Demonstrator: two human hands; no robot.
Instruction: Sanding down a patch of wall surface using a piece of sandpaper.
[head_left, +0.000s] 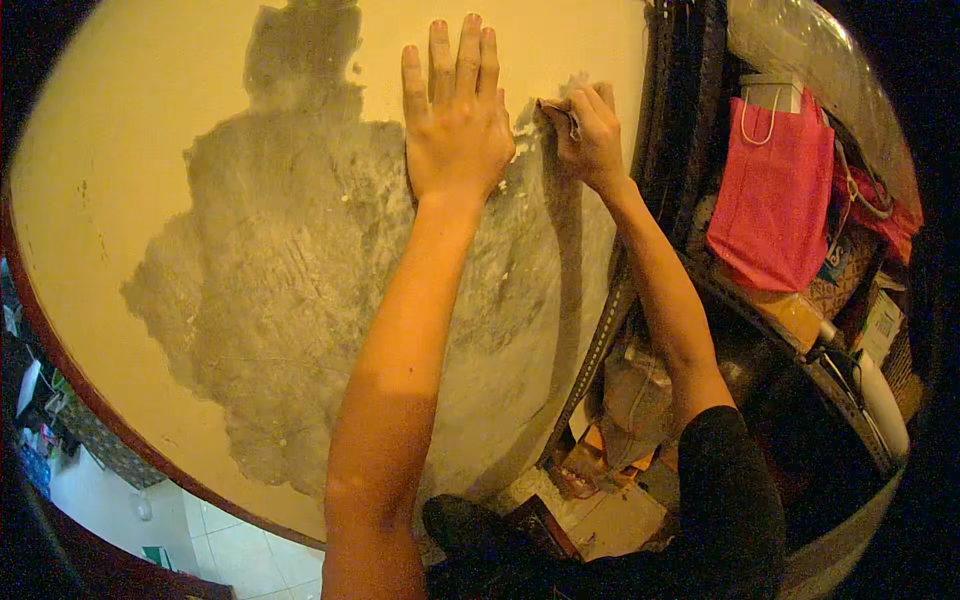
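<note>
A cream-painted wall (480, 30) fills the middle of the view, with a large bare grey patch (255, 247) where the paint is gone. My left hand (457, 142) lies palm-down on the wall, fingers extended, across the patch's upper edge. To its right, my right hand (592, 135) pinches a small folded, brownish sheet (559, 118) against the wall; its material is unclear. Pale paint flakes (527, 133) cling to the surface between the hands. The palm side of each hand is hidden.
A slotted metal rack post (600, 352) stands close to the right of the wall. Beyond it are a red bag (776, 195) on a shelf and a clear plastic bag (637, 394) lower down. A dark red edge (97, 427) borders the wall at left, with a tiled floor (240, 551) beyond.
</note>
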